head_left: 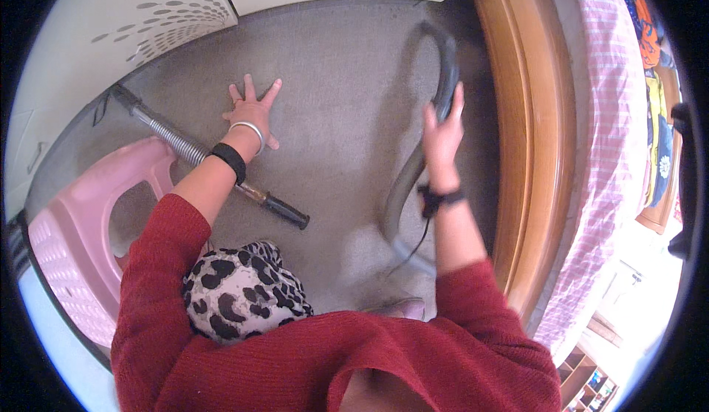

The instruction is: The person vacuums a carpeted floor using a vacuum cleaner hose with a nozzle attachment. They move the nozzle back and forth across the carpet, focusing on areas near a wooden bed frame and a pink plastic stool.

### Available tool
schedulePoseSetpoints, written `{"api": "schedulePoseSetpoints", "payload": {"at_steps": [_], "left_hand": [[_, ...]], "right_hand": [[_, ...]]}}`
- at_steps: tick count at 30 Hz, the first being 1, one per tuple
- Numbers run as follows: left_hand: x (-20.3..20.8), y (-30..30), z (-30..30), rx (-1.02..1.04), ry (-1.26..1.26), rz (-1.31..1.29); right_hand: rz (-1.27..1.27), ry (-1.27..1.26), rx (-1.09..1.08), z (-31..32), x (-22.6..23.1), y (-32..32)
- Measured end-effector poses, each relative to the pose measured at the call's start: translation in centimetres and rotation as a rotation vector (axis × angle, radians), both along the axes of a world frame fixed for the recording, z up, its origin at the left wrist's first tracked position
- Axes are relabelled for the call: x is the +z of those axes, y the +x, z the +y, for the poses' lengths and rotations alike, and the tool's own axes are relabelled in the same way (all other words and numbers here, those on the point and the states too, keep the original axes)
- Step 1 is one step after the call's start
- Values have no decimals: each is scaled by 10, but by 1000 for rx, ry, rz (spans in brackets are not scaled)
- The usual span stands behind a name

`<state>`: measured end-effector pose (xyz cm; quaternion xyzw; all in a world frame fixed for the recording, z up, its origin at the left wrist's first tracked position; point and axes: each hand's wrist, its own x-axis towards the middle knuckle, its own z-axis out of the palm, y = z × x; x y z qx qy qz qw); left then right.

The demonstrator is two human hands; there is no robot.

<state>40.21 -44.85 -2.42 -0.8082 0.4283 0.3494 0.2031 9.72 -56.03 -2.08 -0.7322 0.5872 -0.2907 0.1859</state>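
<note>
My right hand (444,135) grips a dark grey vacuum cleaner hose (449,65) beside the wooden bed frame. The hose's upper end curves toward the dark gap by the frame and looks blurred; its lower part runs down along the floor toward me. With fingers spread, my left hand (252,109) is planted on the grey floor (332,65) and holds nothing. Below it lies a metal tube with a ribbed middle and black ends (188,150), apart from the hose. A silver bangle and a black band circle my left wrist; a black band with a thin cord is on my right.
To the left stands a pink plastic stool (111,183). White cabinet doors (118,35) border the floor at the far left. Along the right runs the wooden bed frame (528,131), with a pink checked sheet (605,117) hanging above it. My spotted-cloth knee (244,294) is near the tube.
</note>
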Motion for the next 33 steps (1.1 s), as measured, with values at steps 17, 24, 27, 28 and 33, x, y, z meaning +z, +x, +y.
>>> {"api": "schedulePoseSetpoints", "payload": {"at_steps": [17,24,27,28,33], "left_hand": [[-6,1,2,-15,-61,-31],[-9,1,2,-23,-73,-41],[-10,1,2,-5,-69,-44],[-9,0,3,-7,-74,-46],[-8,2,5,-18,-113,-45]], "right_hand": [[4,80,-37,-2,12,-43],[14,119,-63,129,28,-39],[-86,363,-232,156,41,-46],[-68,362,-241,134,39,-46],[1,46,-85,-14,7,-38]]}}
